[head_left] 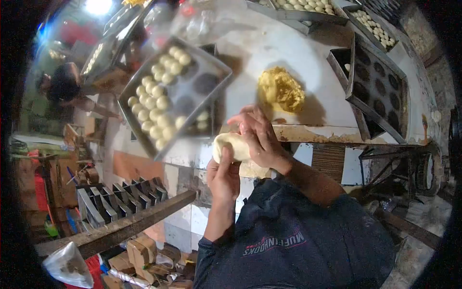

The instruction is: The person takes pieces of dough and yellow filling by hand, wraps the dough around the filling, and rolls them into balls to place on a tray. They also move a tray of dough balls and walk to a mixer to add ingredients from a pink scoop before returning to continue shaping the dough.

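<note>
A pale, flattened piece of dough [236, 146] is held in front of my body, near the table's front edge. My left hand [224, 179] grips it from below, with the thumb pressed over its face. From the right, my right hand [257, 137] closes on the other side of the dough, its fingers bent and partly hiding it. Just beyond my hands, a lump of crumbly yellow filling [281, 89] rests on the table. To the left, a metal tray [204, 103] carries rows of pale dough balls [155, 102], with dark round marks on its bare part.
Empty-looking metal trays [378, 86] with dark round marks are stacked at right. More trays of dough balls [308, 6] stand at the back of the table [322, 62]. At lower left, metal pans [115, 202] sit behind a wooden beam [125, 221]. A person [67, 84] is at far left.
</note>
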`<state>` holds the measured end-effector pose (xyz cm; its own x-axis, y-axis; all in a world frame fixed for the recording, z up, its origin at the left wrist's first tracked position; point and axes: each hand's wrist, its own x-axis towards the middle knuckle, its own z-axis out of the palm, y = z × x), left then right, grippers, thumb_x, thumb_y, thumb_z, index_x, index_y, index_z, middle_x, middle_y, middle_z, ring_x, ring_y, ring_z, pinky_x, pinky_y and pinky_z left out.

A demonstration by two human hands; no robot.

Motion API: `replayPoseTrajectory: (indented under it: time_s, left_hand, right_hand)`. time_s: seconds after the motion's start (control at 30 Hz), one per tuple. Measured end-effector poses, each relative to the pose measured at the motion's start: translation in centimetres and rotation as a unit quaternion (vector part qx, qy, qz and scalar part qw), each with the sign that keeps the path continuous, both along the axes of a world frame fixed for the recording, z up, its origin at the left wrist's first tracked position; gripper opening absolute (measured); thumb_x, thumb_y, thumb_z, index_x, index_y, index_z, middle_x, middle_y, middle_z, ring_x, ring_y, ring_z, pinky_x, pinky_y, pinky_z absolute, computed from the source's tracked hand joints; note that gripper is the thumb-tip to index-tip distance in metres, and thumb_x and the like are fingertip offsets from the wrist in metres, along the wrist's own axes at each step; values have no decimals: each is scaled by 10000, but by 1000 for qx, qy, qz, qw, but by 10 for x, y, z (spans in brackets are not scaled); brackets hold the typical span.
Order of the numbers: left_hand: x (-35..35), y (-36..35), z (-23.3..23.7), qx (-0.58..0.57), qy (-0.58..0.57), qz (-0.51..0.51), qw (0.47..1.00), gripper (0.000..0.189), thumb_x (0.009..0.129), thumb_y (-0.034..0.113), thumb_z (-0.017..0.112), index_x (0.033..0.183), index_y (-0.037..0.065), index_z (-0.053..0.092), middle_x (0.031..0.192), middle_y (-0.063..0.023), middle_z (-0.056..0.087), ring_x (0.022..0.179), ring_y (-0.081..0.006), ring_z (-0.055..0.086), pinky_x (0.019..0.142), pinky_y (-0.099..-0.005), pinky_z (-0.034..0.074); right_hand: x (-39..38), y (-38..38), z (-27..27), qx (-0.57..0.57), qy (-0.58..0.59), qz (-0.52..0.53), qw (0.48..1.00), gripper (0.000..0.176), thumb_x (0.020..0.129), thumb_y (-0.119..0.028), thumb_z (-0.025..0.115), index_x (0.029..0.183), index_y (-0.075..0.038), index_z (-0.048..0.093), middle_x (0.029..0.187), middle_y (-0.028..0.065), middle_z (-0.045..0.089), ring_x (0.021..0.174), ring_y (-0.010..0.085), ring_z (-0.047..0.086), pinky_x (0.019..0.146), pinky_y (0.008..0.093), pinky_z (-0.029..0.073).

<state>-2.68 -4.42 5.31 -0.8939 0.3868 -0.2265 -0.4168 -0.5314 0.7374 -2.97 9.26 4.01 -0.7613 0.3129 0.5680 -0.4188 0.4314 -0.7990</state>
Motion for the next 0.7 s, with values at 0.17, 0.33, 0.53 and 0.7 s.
replayPoseTrajectory:
  time_s: [0.17, 0.33, 0.53, 0.7]
  left_hand:
    - [-5, -17, -51, 81, -47, -139, 986, 358, 971, 247, 535, 1180, -43, 535, 1159, -156, 608, 1055, -242, 620, 902, -348, 532]
    - [-28, 9, -30, 76, -10, -161, 984, 469, 976, 247, 509, 1312, -73, 438, 1330, -200, 507, 1194, -277, 550, 996, -362, 486]
    - [-72, 67, -31, -12, 68, -176, 982, 586, 960, 230, 511, 1450, -11, 300, 1360, -208, 483, 1257, -266, 477, 1056, -384, 367]
    - [-107, 107, -45, -27, 28, -183, 982, 620, 939, 240, 515, 1452, -19, 281, 1332, -216, 498, 1219, -281, 503, 1050, -395, 374]
  right_hand:
    - [-4, 10, -10, 13, -107, 81, 991, 328, 976, -274, 475, 909, 10, 627, 831, 122, 600, 732, 219, 590, 690, 330, 479]
    - [-44, 135, -56, 147, -215, -201, 944, 171, 838, -145, 635, 927, -14, 696, 908, 185, 684, 842, 271, 667, 747, 398, 528]
    - [-73, 173, -74, 233, -259, -155, 924, 150, 769, -54, 668, 902, 10, 693, 870, 203, 686, 820, 308, 673, 773, 404, 530]
    - [-69, 215, -68, 48, -284, -89, 953, 200, 737, -55, 643, 907, 46, 672, 813, 197, 683, 721, 243, 682, 692, 347, 554]
